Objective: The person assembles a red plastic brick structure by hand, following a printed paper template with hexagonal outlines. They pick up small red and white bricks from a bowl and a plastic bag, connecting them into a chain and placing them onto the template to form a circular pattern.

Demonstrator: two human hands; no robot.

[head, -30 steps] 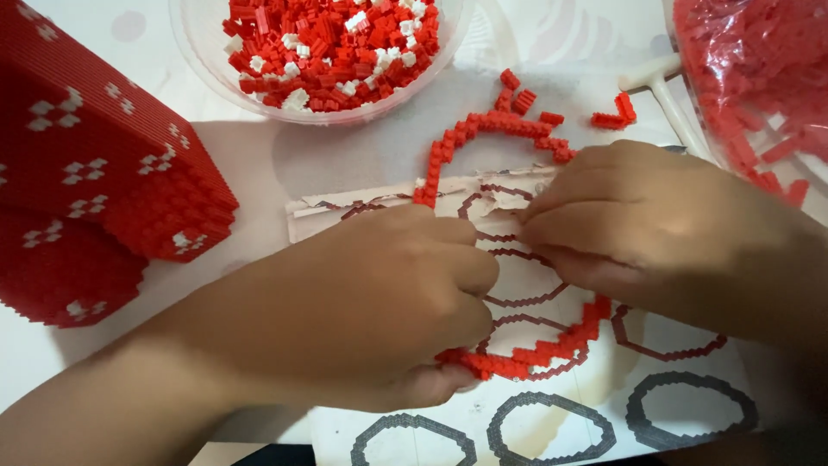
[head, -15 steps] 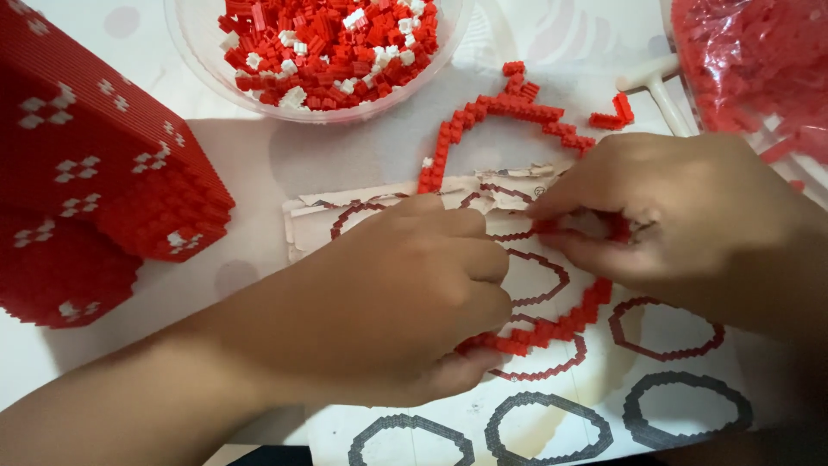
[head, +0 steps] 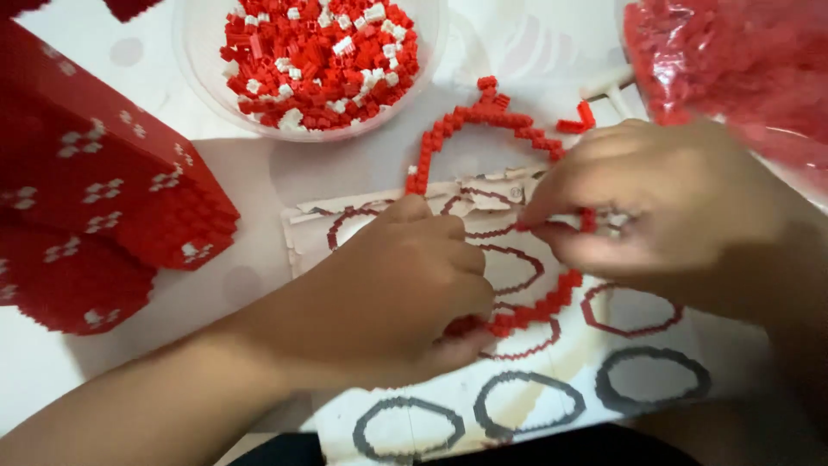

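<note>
Red brick ring [head: 483,121] is looking mostly built, with the left hand [head: 405,293] pinching its lower end and the right hand [head: 655,207] gripping the side just under its fingers, gap between them not closed.

A clear plastic bag [head: 733,69] of red bricks lies at the top right

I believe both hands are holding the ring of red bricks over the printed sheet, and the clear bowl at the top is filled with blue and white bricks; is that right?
Not quite: the head view shows the clear bowl holding red and white bricks, not blue. The rest stands: the left hand and right hand hold the ring of red bricks over the printed sheet.
</note>
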